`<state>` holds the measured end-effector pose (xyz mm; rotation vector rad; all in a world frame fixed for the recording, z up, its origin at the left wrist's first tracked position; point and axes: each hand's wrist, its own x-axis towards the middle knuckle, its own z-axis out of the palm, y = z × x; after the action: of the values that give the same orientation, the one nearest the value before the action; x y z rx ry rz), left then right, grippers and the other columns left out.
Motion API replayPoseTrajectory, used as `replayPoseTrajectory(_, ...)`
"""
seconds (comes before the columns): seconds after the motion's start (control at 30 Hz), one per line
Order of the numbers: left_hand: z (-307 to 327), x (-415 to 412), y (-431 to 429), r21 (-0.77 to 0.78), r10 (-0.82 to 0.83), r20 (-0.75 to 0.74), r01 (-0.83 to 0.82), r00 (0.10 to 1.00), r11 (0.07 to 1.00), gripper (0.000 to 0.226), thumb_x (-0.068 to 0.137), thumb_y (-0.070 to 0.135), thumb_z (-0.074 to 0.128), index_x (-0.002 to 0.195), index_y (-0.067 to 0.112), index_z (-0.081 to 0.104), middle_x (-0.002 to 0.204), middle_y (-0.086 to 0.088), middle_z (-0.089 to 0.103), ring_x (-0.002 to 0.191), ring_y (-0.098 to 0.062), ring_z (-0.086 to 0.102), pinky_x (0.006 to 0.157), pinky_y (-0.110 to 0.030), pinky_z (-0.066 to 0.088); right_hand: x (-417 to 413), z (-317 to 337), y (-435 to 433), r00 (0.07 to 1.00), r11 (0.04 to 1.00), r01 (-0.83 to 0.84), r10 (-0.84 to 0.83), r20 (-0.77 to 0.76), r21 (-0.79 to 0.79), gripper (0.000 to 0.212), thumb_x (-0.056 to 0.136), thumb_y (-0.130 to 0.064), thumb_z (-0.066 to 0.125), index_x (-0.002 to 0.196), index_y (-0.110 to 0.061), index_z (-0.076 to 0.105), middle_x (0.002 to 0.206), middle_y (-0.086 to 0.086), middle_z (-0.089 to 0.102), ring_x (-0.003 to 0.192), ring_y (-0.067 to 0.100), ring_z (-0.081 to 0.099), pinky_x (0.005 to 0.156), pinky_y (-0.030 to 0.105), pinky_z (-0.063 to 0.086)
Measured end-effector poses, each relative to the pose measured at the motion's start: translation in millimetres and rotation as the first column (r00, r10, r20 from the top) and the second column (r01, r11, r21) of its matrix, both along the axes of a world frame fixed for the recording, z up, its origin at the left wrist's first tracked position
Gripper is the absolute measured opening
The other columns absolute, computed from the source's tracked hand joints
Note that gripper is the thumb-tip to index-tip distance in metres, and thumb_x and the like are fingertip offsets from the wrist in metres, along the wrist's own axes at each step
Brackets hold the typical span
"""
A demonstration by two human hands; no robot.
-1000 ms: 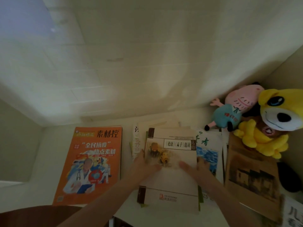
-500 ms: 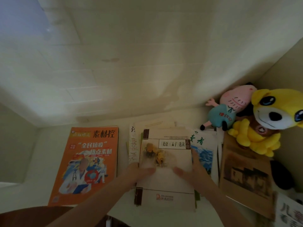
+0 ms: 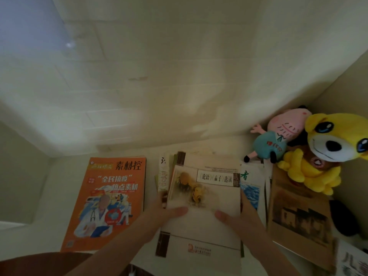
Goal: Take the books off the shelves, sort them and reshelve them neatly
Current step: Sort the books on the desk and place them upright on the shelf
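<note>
A cream book (image 3: 209,196) with a small picture and a boxed title lies on top of a stack of books (image 3: 163,176) on the shelf floor (image 3: 49,196). My left hand (image 3: 165,214) grips its left edge, thumb on the cover. At the right edge my right hand (image 3: 239,218) grips it the same way. The book's far end looks slightly lifted off the stack. An orange magazine (image 3: 111,196) lies flat to the left, apart from the stack.
A blue-and-white book (image 3: 250,188) and a brown-covered book (image 3: 298,216) lie right of the stack. A pink pig plush (image 3: 278,132) and a yellow dog plush (image 3: 328,140) fill the right back corner. The tiled back wall (image 3: 159,76) closes the compartment.
Both hands have slid down the cream book's sides toward me, thumbs now on its middle. The book's far end has come up a little from the stack.
</note>
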<state>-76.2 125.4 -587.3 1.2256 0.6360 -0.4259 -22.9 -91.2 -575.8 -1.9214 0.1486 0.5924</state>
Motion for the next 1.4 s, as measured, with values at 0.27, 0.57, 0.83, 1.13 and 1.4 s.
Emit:
replayPoseTrajectory(0.27, 28.8, 26.1, 6.1, 0.285, -0.028, 0.443, -0.111, 0.896, 0.952, 0.064, 0.075, -0.007, 0.071, 0.127, 0.014, 0.039, 0.114, -0.001, 0.060, 0.094, 0.001, 0.064, 0.071, -0.020, 0.056, 31.8, 23.8, 7.3, 0.950, 0.980, -0.025, -0.038, 0.309, 0.196, 0.069, 0.075, 0.003, 0.075, 0.132, -0.017, 0.039, 0.117, -0.010, 0.060, 0.096, -0.008, 0.061, 0.073, 0.010, 0.051)
replayPoseTrajectory(0.57, -1.9, 23.4, 15.4, 0.433, -0.091, 0.291, -0.046, 0.952, 0.900, 0.041, 0.066, 0.007, 0.082, 0.102, 0.017, 0.067, 0.088, 0.012, 0.071, 0.083, 0.001, 0.065, 0.066, -0.014, 0.052, 31.5, 6.8, 10.1, 0.980, 0.974, -0.186, 0.175, 0.094, 0.127, 0.059, 0.076, -0.011, 0.076, 0.127, -0.001, 0.051, 0.096, -0.011, 0.071, 0.077, -0.013, 0.063, 0.060, 0.007, 0.048)
replayPoseTrajectory(0.83, 3.8, 28.2, 11.1, 0.308, -0.003, 0.343, -0.109, 0.939, 0.945, 0.047, 0.072, -0.013, 0.070, 0.115, 0.002, 0.058, 0.103, -0.007, 0.067, 0.102, -0.023, 0.064, 0.070, -0.019, 0.055, 36.0, 2.8, 11.4, 0.978, 0.957, -0.192, 0.170, 0.117, 0.218, 0.055, 0.079, 0.010, 0.066, 0.129, 0.006, 0.044, 0.091, -0.015, 0.072, 0.087, -0.005, 0.066, 0.067, 0.010, 0.051)
replayPoseTrajectory(1.13, 18.1, 38.2, 36.2, 0.273, -0.113, 0.465, -0.021, 0.878, 0.962, 0.077, 0.068, -0.009, 0.075, 0.132, 0.008, 0.035, 0.115, 0.001, 0.061, 0.099, -0.002, 0.064, 0.076, -0.019, 0.054, 46.0, 12.2, 30.6, 0.982, 0.950, -0.149, 0.111, 0.150, 0.273, 0.052, 0.080, 0.005, 0.068, 0.127, -0.007, 0.050, 0.110, -0.001, 0.065, 0.092, -0.001, 0.066, 0.068, 0.011, 0.051)
replayPoseTrajectory(1.4, 27.0, 9.3, 109.8, 0.323, -0.002, 0.302, -0.101, 0.953, 0.941, 0.063, 0.074, -0.007, 0.069, 0.129, 0.011, 0.044, 0.111, -0.007, 0.065, 0.094, -0.020, 0.067, 0.063, -0.022, 0.058, 39.2, 6.3, 109.2, 0.952, 0.907, -0.273, 0.302, -0.043, 0.321, 0.052, 0.082, -0.010, 0.072, 0.128, -0.021, 0.052, 0.117, -0.007, 0.063, 0.098, -0.001, 0.062, 0.068, 0.010, 0.051)
